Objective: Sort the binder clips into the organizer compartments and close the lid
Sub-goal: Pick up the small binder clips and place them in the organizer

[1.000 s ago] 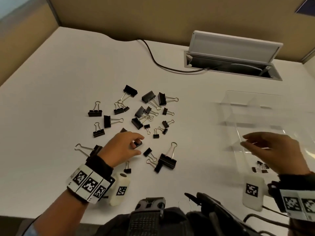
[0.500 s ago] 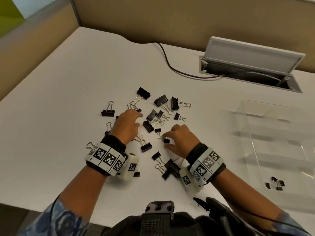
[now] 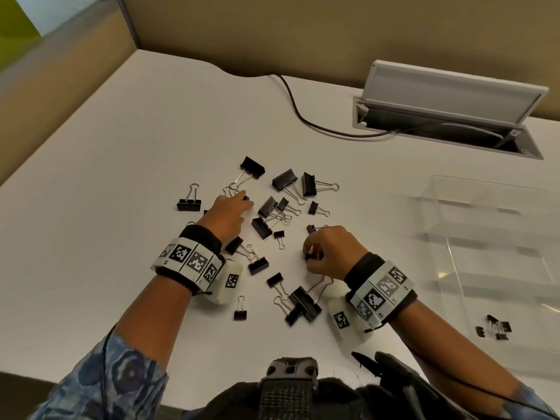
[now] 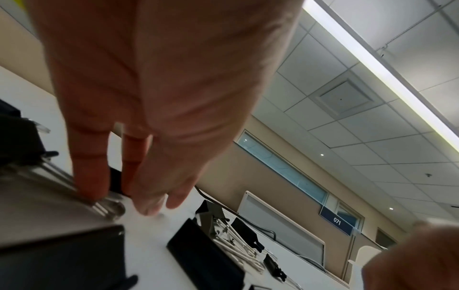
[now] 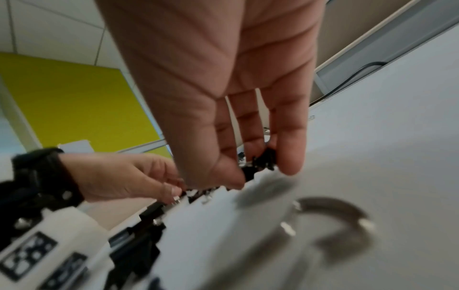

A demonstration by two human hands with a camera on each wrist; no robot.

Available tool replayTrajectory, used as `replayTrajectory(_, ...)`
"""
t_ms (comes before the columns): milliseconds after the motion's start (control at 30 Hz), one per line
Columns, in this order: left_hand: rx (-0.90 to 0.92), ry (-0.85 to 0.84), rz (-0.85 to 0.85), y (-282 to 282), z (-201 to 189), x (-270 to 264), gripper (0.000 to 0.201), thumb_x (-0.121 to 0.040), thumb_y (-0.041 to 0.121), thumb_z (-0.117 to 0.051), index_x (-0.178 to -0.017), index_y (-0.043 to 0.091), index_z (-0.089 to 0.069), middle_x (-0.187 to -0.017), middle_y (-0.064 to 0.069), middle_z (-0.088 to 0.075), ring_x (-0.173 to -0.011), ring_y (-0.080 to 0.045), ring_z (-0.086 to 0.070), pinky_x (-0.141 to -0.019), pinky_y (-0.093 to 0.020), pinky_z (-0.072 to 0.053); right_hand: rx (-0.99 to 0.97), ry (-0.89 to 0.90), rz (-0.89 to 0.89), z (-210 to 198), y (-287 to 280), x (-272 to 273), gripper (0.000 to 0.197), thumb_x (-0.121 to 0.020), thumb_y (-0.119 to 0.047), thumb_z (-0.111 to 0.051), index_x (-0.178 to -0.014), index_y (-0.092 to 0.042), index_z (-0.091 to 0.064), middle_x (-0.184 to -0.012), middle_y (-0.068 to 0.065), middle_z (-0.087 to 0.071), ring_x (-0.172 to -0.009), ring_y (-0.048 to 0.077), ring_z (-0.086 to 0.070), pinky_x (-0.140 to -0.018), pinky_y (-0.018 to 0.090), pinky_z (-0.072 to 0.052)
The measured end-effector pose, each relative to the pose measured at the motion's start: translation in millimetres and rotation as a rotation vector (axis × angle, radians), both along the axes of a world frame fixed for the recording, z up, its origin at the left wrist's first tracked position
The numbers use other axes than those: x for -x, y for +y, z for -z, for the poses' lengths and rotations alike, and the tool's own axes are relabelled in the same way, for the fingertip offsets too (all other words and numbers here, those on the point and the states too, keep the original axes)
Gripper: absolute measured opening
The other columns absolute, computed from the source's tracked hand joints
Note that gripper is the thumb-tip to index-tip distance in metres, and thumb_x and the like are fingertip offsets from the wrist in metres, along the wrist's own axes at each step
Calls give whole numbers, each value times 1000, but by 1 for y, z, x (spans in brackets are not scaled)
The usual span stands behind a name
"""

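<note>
Sign: reads "071".
Organizer: clear, lid up; a few small clips in its near compartment.
Binder clips: scattered on white desk.
Left hand: fingertips pinching a small black clip.
Right hand: pinching tiny clip.

Black binder clips with silver handles, white desk, clear organizer.

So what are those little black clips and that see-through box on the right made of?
The black binder clips look like painted sheet metal with a dull sheen; their silvery wire handles glint like bare steel. The clear organizer box looks like glossy hard plastic: the white desk shows through its walls, though glass can't be ruled out by look alone.
</note>
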State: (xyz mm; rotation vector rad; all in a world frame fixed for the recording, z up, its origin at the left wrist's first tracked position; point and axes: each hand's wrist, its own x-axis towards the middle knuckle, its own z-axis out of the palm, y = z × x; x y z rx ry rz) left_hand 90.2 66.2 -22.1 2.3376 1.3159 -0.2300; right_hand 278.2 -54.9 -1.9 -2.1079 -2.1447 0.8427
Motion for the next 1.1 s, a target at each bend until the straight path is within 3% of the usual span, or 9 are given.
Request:
replayTrajectory(133,25,-8,12,0,2,1,47,-96,4,-41,-141,12,-35,-153,-3,-27,-135,-34,-26,-109,-38,-27,-88,36,-24,-8,10,8,23,-81,-22,-62,-103,-15,-65,-96,5,-64,-79,13,-50,-77,24,-46)
replayTrajectory(200,24,-78,4,-1,3,3,47,-92,6,-49,-138,14,-40,-148,-3,-35,-133,-30,-31,-109,-38,-27,-128,21,-39,-10,18,14,23,-82,-21,-62,-104,-15,-64,-98,4,-61,-80,12,-47,-74,22,-40)
replayTrajectory(300,8,-129,-6,-3,2,2,45,-86,8,-61,-130,16,-50,-130,-7,-49,-113,-23,-49,-96,-30,-39,-144,13,-62,-10,30,25,23,-82,-19,-62,-105,-15,-65,-104,5,-56,-84,14,-47,-73,23,-37)
replayTrajectory(433,-3,-160,-28,-5,0,1,37,-84,7,-65,-119,13,-57,-116,-7,-58,-86,-10,-48,-80,-19,-37,-87,-12,-140,-5,36,39,23,-85,-17,-58,-106,-14,-67,-111,7,-61,-100,22,-56,-83,29,-47)
replayTrajectory(633,-11,-158,-34,-7,-1,5,29,-88,9,-59,-117,14,-60,-115,-7,-58,-92,-16,-53,-86,-25,-41,-51,-49,-158,-1,32,35,25,-91,-18,-50,-110,-12,-66,-111,8,-66,-102,24,-59,-88,30,-46)
replayTrajectory(767,-46,-233,-67,-10,-5,10,28,-93,6,-50,-118,13,-58,-116,-8,-61,-103,-19,-58,-89,-27,-43,-41,-55,-119,-1,24,20,22,-89,-17,-53,-105,-10,-67,-106,7,-68,-96,22,-60,-78,23,-41)
replayTrajectory(967,-125,-307,-88,-12,-16,19,30,-94,2,-39,-116,14,-55,-111,-12,-59,-93,-19,-58,-82,-30,-46,42,-54,-74,-7,13,0,24,-86,-17,-58,-108,-12,-66,-108,6,-65,-92,17,-57,-71,17,-35)
replayTrajectory(1033,-87,-365,-116,-16,-21,18,28,-96,7,-33,-110,13,-57,-110,-12,-55,-86,-21,-61,-78,-32,-48,42,-18,-63,-11,12,-4,23,-87,-17,-57,-107,-11,-67,-107,5,-66,-77,9,-54,-62,8,-33)
replayTrajectory(1100,-36,-409,-144,-21,-25,15,29,-97,10,-30,-102,10,-58,-108,-11,-55,-76,-19,-64,-68,-24,-46,30,35,-16,-15,12,-8,21,-87,-14,-57,-103,-9,-70,-104,6,-68,-65,7,-56,-57,4,-37)
